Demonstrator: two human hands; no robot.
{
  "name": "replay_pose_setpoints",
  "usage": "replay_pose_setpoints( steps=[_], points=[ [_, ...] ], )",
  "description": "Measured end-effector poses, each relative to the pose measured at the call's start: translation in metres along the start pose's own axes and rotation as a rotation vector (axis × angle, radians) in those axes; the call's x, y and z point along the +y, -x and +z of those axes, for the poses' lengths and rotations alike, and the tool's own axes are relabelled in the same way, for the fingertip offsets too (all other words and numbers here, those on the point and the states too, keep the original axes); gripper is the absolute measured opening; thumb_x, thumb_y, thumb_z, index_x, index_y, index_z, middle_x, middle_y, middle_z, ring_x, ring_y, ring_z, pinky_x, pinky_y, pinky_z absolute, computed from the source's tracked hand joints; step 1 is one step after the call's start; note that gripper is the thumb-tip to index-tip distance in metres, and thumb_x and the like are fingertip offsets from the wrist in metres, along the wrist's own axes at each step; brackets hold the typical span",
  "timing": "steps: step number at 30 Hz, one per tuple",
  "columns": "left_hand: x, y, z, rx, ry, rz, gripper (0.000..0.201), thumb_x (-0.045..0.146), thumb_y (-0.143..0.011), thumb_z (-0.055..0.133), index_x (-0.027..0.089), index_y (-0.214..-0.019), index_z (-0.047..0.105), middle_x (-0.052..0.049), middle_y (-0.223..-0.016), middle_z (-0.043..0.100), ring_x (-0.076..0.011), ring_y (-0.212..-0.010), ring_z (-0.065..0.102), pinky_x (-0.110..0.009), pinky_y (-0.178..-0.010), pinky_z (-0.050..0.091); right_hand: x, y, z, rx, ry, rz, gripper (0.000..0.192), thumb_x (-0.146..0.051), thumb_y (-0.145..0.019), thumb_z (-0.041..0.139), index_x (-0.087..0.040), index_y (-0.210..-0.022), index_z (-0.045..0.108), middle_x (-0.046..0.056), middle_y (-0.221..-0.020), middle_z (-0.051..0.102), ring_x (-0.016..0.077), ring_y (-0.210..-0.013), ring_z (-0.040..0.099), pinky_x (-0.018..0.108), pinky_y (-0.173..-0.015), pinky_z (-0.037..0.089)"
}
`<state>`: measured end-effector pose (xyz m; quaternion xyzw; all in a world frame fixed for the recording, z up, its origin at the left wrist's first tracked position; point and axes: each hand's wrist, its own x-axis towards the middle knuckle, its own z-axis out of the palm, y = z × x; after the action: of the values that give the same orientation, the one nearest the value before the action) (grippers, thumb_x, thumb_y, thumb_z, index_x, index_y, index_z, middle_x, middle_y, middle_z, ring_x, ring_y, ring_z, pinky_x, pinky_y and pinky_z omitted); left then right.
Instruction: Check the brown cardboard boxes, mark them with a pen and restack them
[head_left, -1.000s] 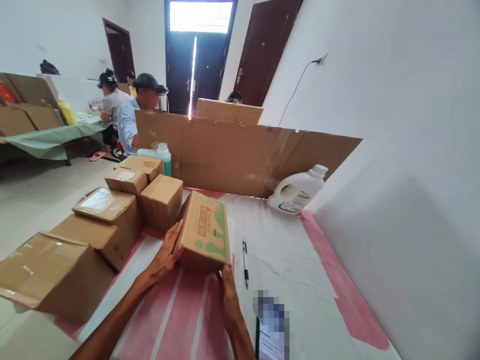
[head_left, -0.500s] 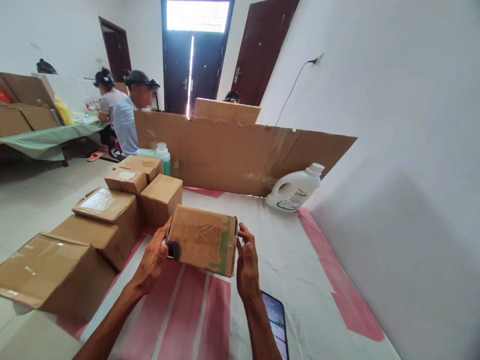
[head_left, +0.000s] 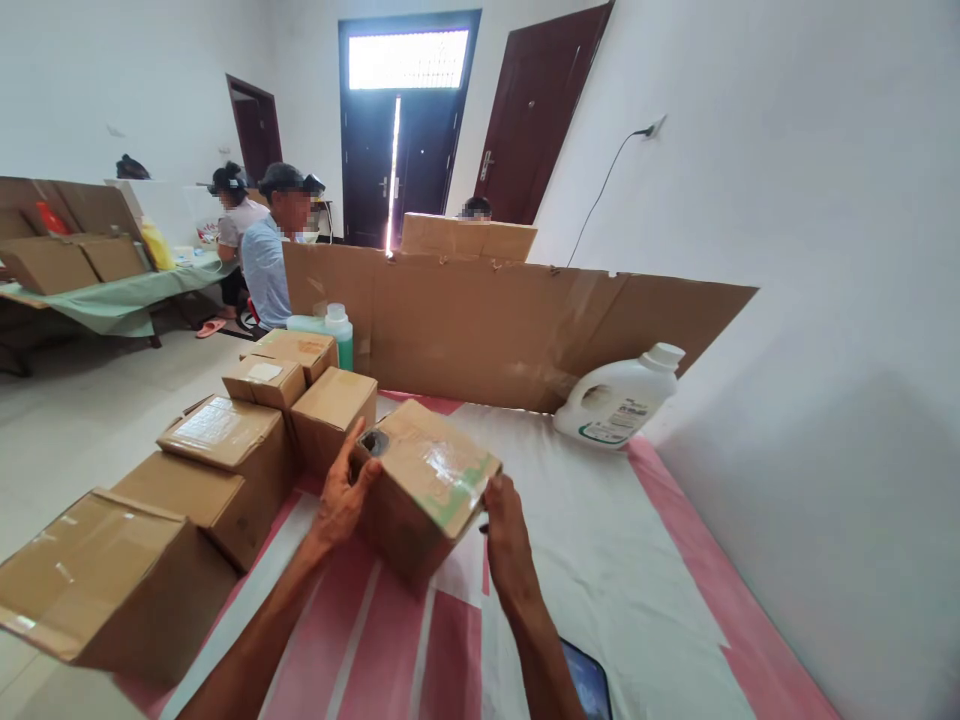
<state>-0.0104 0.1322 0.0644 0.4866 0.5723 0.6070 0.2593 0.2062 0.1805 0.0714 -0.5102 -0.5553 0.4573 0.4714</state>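
A cardboard box [head_left: 420, 475] is tilted and turned at an angle between my two hands, over the striped cloth. My left hand [head_left: 343, 502] grips its left side, thumb near a dark hole at the corner of the top face. On the opposite side, the fingers of my right hand [head_left: 511, 530] are closed at the right corner, close to a green printed patch. Clear tape shines on the box's upper face. A phone [head_left: 589, 682] lies on the cloth, partly hidden behind my right forearm.
Several cardboard boxes [head_left: 180, 480] line the table's left side. A green-liquid bottle [head_left: 341, 340] stands behind them. A white jug [head_left: 622, 400] leans at the back right, before an upright cardboard panel [head_left: 465, 325]. A person in light blue [head_left: 264, 265] sits beyond.
My hands have turned and tipped the box, so its near side now shows and its top faces up more. My right hand has closed onto the right corner. The view has shifted slightly.
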Motion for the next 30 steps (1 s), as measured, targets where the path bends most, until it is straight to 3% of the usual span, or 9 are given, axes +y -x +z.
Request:
replay_pose_setpoints(
  steps=[2,5,9,14,18,22,24,28,30],
  points=[
    [0.002,-0.010,0.004,0.000,0.107,-0.047,0.077,0.071,-0.090,0.057,0.018,-0.145,0.050,-0.016,-0.149,0.057,-0.0337,-0.144,0.046,-0.047,-0.120,0.036,0.005,0.037,-0.002,0.089,0.131,-0.059,0.050,-0.074,-0.090,0.049,-0.026,-0.099,0.058,0.007,-0.099,0.062,0.0295,-0.096,0.058,0.047,-0.090,0.047],
    [0.018,-0.011,0.010,-0.139,0.196,-0.076,0.060,0.061,-0.095,0.055,0.016,-0.133,0.061,-0.014,-0.141,0.064,-0.0342,-0.136,0.055,-0.046,-0.117,0.039,0.009,0.097,-0.001,0.111,0.073,-0.133,0.050,-0.062,-0.090,0.061,-0.025,-0.123,0.052,0.012,-0.122,0.061,0.0301,-0.107,0.061,0.042,-0.089,0.051],
    [0.050,0.011,0.021,-0.371,0.283,-0.071,0.058,0.054,-0.093,0.060,0.023,-0.141,0.054,-0.009,-0.148,0.058,-0.0341,-0.137,0.052,-0.045,-0.115,0.042,0.002,0.141,-0.004,0.107,-0.097,-0.025,0.061,-0.062,-0.093,0.056,-0.026,-0.140,0.042,0.014,-0.139,0.056,0.0316,-0.118,0.063,0.039,-0.085,0.057],
    [0.080,0.051,0.026,-0.492,0.139,-0.006,0.063,0.045,-0.095,0.060,0.033,-0.154,0.040,-0.005,-0.160,0.044,-0.0325,-0.146,0.042,-0.048,-0.123,0.034,-0.025,0.128,-0.034,0.226,-0.038,0.117,0.066,-0.063,-0.092,0.058,-0.029,-0.146,0.045,0.010,-0.141,0.059,0.0332,-0.125,0.060,0.044,-0.097,0.055],
    [0.086,0.074,0.026,-0.472,-0.046,0.087,0.059,0.046,-0.096,0.059,0.036,-0.152,0.043,-0.003,-0.162,0.040,-0.0325,-0.153,0.031,-0.051,-0.128,0.025,-0.041,0.111,-0.046,0.276,0.142,-0.114,0.076,-0.062,-0.082,0.073,-0.030,-0.146,0.046,0.011,-0.147,0.053,0.0365,-0.133,0.054,0.055,-0.109,0.048],
    [0.088,0.085,0.028,-0.332,-0.073,0.048,0.050,0.050,-0.097,0.056,0.034,-0.144,0.052,-0.003,-0.157,0.047,-0.0332,-0.150,0.036,-0.052,-0.126,0.027,-0.048,0.113,-0.029,0.344,0.292,-0.296,0.064,-0.060,-0.079,0.078,-0.028,-0.129,0.057,0.012,-0.139,0.054,0.0361,-0.131,0.054,0.060,-0.110,0.047],
    [0.093,0.084,0.028,-0.295,-0.104,0.010,0.046,0.050,-0.095,0.059,0.034,-0.139,0.056,0.000,-0.155,0.050,-0.0323,-0.150,0.037,-0.049,-0.126,0.028,-0.050,0.115,-0.022,0.345,0.288,-0.311,0.061,-0.057,-0.084,0.074,-0.028,-0.134,0.053,0.013,-0.142,0.052,0.0350,-0.132,0.053,0.058,-0.111,0.047],
    [0.105,0.074,0.029,-0.234,-0.101,-0.110,0.049,0.053,-0.092,0.063,0.035,-0.137,0.057,0.002,-0.154,0.052,-0.0325,-0.147,0.040,-0.047,-0.126,0.028,-0.034,0.120,-0.040,0.278,0.137,-0.243,0.068,-0.056,-0.098,0.056,-0.030,-0.155,0.028,0.012,-0.153,0.047,0.0301,-0.137,0.052,0.049,-0.105,0.053],
    [0.107,0.069,0.029,-0.196,-0.098,-0.144,0.052,0.055,-0.091,0.063,0.034,-0.139,0.056,0.001,-0.152,0.054,-0.0323,-0.144,0.044,-0.046,-0.126,0.028,-0.007,0.125,-0.062,0.314,0.179,-0.123,0.063,-0.058,-0.099,0.051,-0.027,-0.151,0.035,0.013,-0.142,0.057,0.0298,-0.126,0.060,0.047,-0.096,0.057]
  ],
)
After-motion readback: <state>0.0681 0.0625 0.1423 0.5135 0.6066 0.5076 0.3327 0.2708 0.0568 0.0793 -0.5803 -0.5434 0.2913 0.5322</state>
